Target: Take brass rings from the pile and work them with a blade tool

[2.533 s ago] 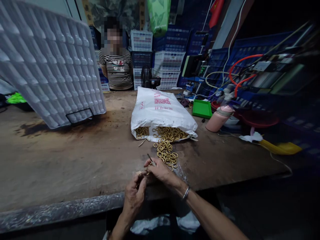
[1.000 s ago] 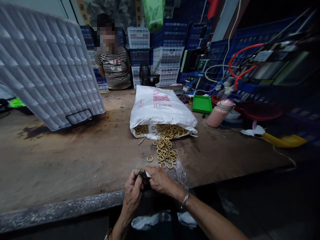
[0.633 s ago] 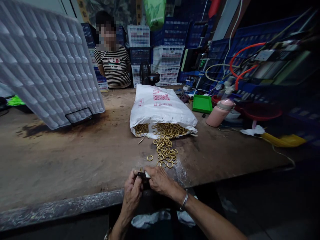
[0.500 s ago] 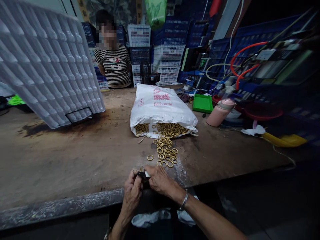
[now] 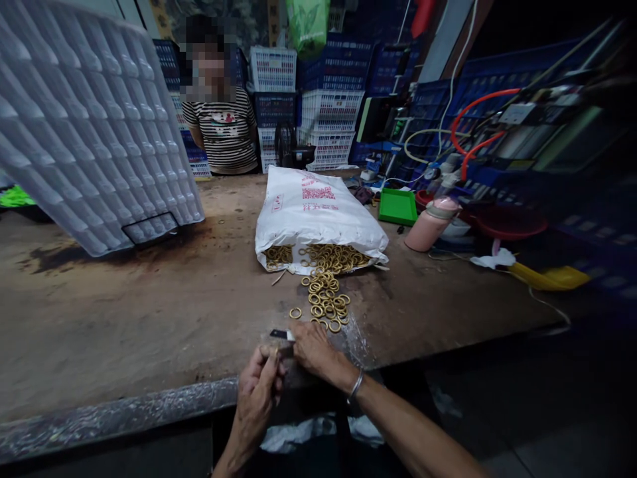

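My left hand [image 5: 259, 385] is closed in a pinch at the table's front edge. A small bit of gold colour shows at its fingertips, seemingly a brass ring [image 5: 275, 352] mostly hidden by the fingers. My right hand [image 5: 316, 348], with a bracelet at the wrist, is wrapped round a small tool with a flat black end and a white part [image 5: 282, 334]; its exact kind is unclear. The black end points left, above the left fingertips. Just beyond the hands lies a pile of brass rings [image 5: 326, 299], spilling from the open mouth of a white woven sack [image 5: 318, 212].
A ribbed translucent plastic tray [image 5: 109, 133] stands tilted at left. To the right are a green tray [image 5: 398, 206], a pink bottle [image 5: 432, 226] and a red bowl [image 5: 507, 222]. Behind the table [image 5: 149, 318], a person [image 5: 223, 129] stands before stacked crates [image 5: 331, 109].
My hands have drawn apart a little. The tool's black end has lifted away from the left fingertips, and the left hand sits slightly lower. The whole view has shifted slightly.
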`<state>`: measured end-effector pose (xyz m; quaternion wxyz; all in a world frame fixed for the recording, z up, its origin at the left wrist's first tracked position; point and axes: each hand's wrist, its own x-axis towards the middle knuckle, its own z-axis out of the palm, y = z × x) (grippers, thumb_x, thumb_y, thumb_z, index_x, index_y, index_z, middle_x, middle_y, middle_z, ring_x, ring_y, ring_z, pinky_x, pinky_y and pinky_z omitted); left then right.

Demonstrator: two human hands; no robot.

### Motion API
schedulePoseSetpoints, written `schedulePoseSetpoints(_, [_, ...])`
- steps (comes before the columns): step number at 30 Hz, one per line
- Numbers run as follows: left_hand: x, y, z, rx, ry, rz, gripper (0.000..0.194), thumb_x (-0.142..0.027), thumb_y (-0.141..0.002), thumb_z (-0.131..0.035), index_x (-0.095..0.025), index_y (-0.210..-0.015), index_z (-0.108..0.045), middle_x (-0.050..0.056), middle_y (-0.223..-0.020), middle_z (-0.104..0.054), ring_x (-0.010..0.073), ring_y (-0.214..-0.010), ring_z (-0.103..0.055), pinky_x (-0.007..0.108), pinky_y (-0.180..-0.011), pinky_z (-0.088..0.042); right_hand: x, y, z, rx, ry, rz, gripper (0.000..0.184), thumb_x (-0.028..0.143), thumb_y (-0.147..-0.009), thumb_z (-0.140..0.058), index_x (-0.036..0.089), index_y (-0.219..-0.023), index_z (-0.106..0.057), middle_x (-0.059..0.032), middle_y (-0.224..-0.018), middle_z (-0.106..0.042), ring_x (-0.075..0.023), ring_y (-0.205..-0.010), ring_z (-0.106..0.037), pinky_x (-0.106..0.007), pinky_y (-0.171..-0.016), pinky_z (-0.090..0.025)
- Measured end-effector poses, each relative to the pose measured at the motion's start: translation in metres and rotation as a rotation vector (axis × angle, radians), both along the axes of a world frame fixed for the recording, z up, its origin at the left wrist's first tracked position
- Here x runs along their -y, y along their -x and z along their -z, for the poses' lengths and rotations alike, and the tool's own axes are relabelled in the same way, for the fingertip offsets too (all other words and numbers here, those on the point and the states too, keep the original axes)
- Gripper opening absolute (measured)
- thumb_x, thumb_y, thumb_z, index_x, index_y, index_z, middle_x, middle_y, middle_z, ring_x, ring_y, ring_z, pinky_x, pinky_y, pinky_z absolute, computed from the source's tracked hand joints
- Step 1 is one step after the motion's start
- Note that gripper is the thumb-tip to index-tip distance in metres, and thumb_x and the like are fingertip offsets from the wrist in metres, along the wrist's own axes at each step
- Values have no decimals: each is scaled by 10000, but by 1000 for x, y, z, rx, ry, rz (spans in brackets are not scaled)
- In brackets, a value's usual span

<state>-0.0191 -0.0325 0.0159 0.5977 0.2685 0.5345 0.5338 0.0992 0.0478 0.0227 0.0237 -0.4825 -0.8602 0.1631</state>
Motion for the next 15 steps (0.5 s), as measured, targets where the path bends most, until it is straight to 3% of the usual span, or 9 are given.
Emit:
schedulePoseSetpoints(6, [2, -1, -15, 276, -15, -33, 293, -430, -682, -621, -176, -693, -476, -39, -600, -548, 34, -407, -391, 150, -359, -287, -21, -8, -3, -4, -131, 89, 210, 155, -750, -418, 170, -942, -501, -73, -866, -597, -174, -770, -535, -259, -643, -304])
schedulePoseSetpoints(10, [-4, 4, -9, 326, -36, -63, 278, -399, -690, -621, -145, -741, -522, 8, -677, -581, 55, -465, -440, 161, -365, -302, -31, -6, 4, 35, -174, 155, 225, 274, -825, -394, 184, -1016, -470, -85, -993, -532, -185, -787, -523, -283, -667, -327])
schedulePoseSetpoints(15, [-5, 9, -5, 426, -11, -68, 226, -264, -668, -654, -180, -828, -518, -21, -661, -550, 58, -476, -450, 159, -384, -308, -38, -3, 8, 68, -147, 133, 232, 307, -844, -375, 199, -1024, -474, -74, -966, -514, -177, -750, -532, -277, -633, -335])
